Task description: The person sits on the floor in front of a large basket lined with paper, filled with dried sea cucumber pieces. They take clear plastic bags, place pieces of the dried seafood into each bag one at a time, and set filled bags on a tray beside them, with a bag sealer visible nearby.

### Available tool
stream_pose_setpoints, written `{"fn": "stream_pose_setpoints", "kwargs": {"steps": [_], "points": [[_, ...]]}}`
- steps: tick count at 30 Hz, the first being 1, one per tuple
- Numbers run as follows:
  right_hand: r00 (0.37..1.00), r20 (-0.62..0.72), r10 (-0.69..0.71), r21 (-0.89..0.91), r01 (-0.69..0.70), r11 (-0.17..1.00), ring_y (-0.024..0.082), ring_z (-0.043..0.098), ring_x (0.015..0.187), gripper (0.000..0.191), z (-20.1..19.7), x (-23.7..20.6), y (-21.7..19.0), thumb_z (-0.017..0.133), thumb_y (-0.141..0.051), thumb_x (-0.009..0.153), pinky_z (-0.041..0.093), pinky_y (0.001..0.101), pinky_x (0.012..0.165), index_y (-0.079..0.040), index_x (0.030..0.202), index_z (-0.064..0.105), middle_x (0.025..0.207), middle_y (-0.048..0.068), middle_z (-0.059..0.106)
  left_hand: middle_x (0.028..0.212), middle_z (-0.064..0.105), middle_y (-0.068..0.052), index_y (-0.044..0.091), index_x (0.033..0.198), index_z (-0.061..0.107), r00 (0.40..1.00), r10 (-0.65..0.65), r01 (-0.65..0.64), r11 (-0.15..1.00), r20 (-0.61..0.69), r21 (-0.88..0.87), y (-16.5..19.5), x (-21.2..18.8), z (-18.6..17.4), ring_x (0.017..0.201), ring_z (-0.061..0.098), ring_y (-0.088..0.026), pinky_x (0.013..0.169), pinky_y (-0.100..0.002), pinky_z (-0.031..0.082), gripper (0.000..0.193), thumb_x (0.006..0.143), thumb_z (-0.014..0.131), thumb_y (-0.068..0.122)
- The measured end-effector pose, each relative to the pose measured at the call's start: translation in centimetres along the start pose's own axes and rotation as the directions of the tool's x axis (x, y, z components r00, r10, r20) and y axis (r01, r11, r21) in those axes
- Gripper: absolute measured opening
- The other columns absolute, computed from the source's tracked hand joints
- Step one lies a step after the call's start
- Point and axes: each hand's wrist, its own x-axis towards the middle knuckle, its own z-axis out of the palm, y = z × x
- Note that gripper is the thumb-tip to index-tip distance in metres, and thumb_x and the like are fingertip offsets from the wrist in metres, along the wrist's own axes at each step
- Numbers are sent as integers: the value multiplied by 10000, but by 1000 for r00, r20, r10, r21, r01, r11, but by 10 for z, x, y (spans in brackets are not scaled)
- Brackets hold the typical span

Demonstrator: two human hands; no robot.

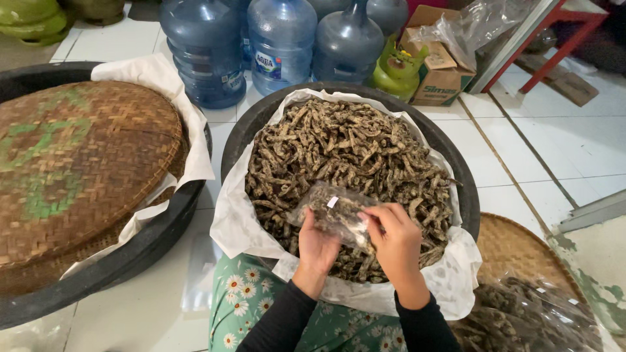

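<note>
A big black tub (pixel 471 195) lined with white paper (pixel 238 221) is heaped with brown dried stick-shaped pieces (pixel 345 143). Over its near side both my hands hold one small clear plastic bag (pixel 326 205) partly filled with the same pieces. My left hand (pixel 317 248) grips the bag from below at its near left. My right hand (pixel 394 238) pinches the bag's right edge with fingers curled over it. Dark sleeves cover both my forearms, and a green flowered cloth (pixel 244 300) lies over my lap.
A second black tub (pixel 163 228) at the left is covered by a round woven lid (pixel 78 156). Large blue water jugs (pixel 280 39), a green gas cylinder (pixel 394 68) and a cardboard box (pixel 443 72) stand behind. A woven tray (pixel 515 248) with filled clear bags (pixel 521 316) lies at right.
</note>
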Motion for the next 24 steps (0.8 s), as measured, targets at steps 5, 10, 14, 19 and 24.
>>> {"fn": "stream_pose_setpoints", "kwargs": {"steps": [5, 10, 14, 19, 24], "points": [[945, 327, 18, 337, -134, 932, 157, 715, 785, 246, -18, 8, -1, 719, -40, 902, 550, 282, 677, -38, 1144, 758, 1109, 75, 749, 1408, 608, -119, 61, 1372, 553, 997, 61, -61, 998, -44, -3, 15, 3, -3, 1275, 559, -334, 1135, -522, 401, 537, 1066, 379, 468], [980, 198, -26, 303, -36, 952, 121, 736, 813, 237, -26, -11, -9, 772, -38, 867, 572, 243, 700, -24, 1103, 758, 1031, 64, 750, 1418, 614, -112, 65, 1408, 539, 995, 93, -93, 996, 29, 15, 25, 4, 2, 1295, 556, -314, 1149, -499, 394, 534, 1091, 374, 461], [998, -53, -46, 149, 53, 987, 119, 705, 760, 209, -34, -19, -6, 770, -8, 878, 541, 248, 608, -23, 1086, 765, 988, 65, 727, 1429, 594, -107, 76, 1404, 532, 992, 125, -125, 992, 10, -12, 26, 0, 15, 1311, 546, -310, 1156, -505, 400, 506, 1087, 379, 440], [970, -72, -233, -118, 224, 967, 194, 688, 723, 212, -16, -19, -3, 802, -1, 856, 541, 313, 611, -8, 1065, 771, 948, 94, 715, 1413, 584, -136, 65, 1381, 554, 992, 113, -116, 991, 51, 62, 15, -17, 32, 1292, 539, -323, 1143, -508, 404, 503, 1076, 408, 437], [953, 17, -301, -35, 301, 953, 254, 710, 862, 277, -4, -14, -4, 727, 14, 868, 568, 336, 712, -34, 1139, 749, 1059, 112, 717, 1380, 596, -151, 74, 1334, 544, 989, 48, -61, 994, 137, 95, 8, -29, 38, 1276, 560, -331, 1134, -519, 421, 465, 1084, 420, 446]]}}
